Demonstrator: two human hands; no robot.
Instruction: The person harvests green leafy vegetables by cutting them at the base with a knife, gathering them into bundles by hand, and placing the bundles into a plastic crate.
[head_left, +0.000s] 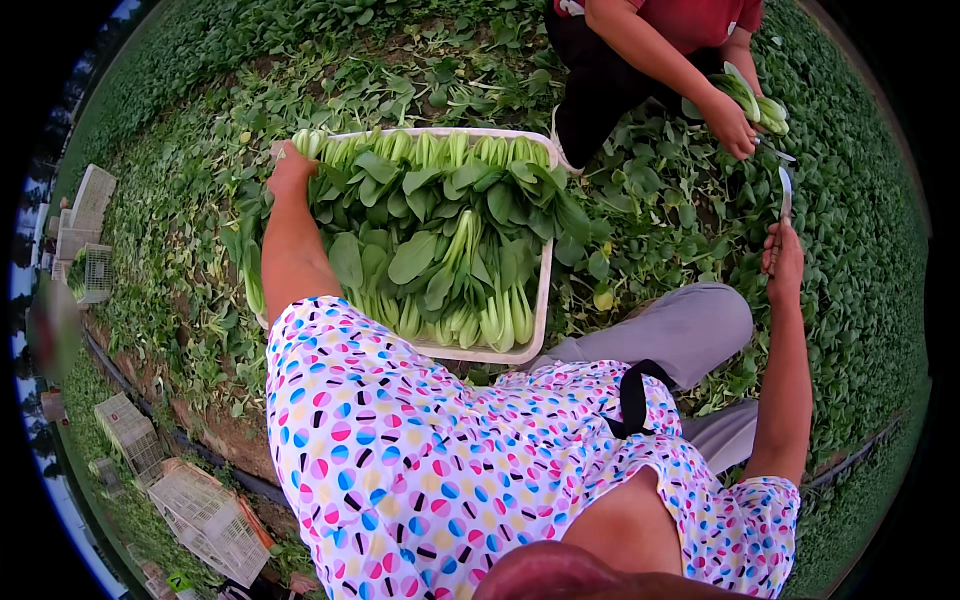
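My left hand (291, 166) reaches to the far left corner of a white plastic crate (546, 300), beside the pale bases of bok choy (454, 150). Whether its fingers grip a plant or the rim cannot be told. Bok choy lies in the crate in two rows, stems outward and leaves toward the middle, with one bunch (457, 251) on top. On the right, my right hand (783, 255) is closed on the handle of a knife (785, 193), its blade pointing away from me above the leafy crop.
Close ahead on the right, a co-worker (675, 37) in a red top crouches, holding bok choy (754, 105) and a knife (776, 152). Dense green plants (862, 300) grow on the right. Cut leaves litter the soil. Stacked plastic crates (206, 517) and a black hose (255, 484) lie at left.
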